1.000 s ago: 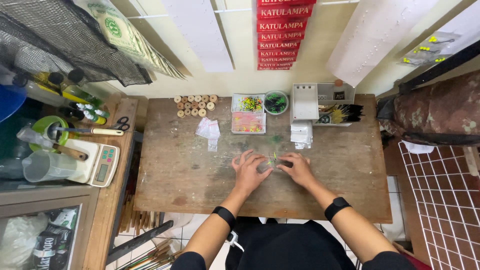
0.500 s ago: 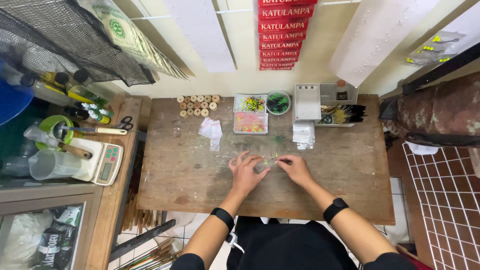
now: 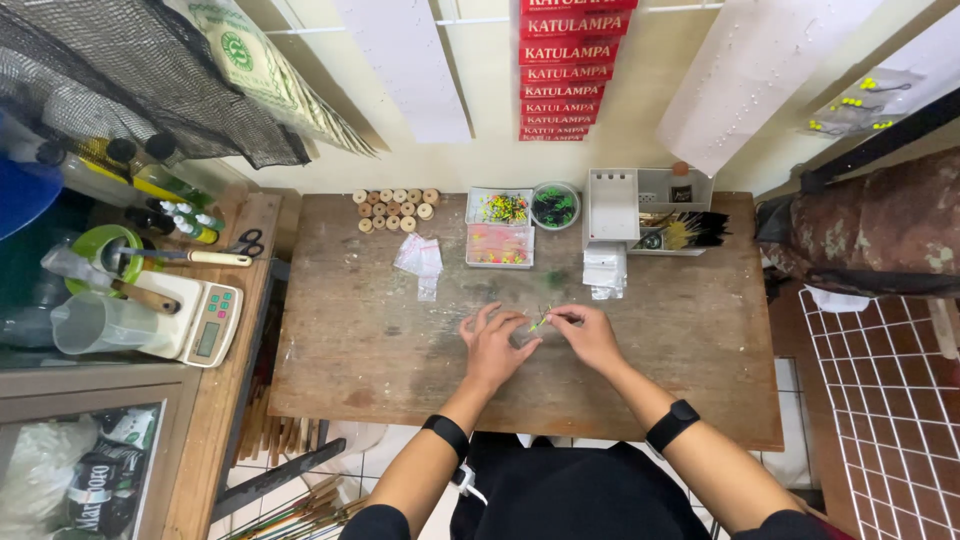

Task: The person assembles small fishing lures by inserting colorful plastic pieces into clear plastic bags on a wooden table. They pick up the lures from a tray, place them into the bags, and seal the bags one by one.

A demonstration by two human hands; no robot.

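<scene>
Both hands low over middle of worn wooden table (image 3: 350, 330). Left hand (image 3: 495, 345) palm down, fingers spread, fingertips pressing small clear plastic bag (image 3: 527, 333) flat on wood. Right hand (image 3: 592, 335) fingers pinched shut on tiny yellow-green piece (image 3: 541, 322), held right at bag's edge; too small to tell what it is. Black bands on both wrists. Further back: compartment box (image 3: 499, 228) of coloured bits, round green tub (image 3: 555, 205), row of wooden spools (image 3: 395, 208), spare clear bags (image 3: 418, 258). Digital scale (image 3: 200, 320) on side shelf, well apart.
</scene>
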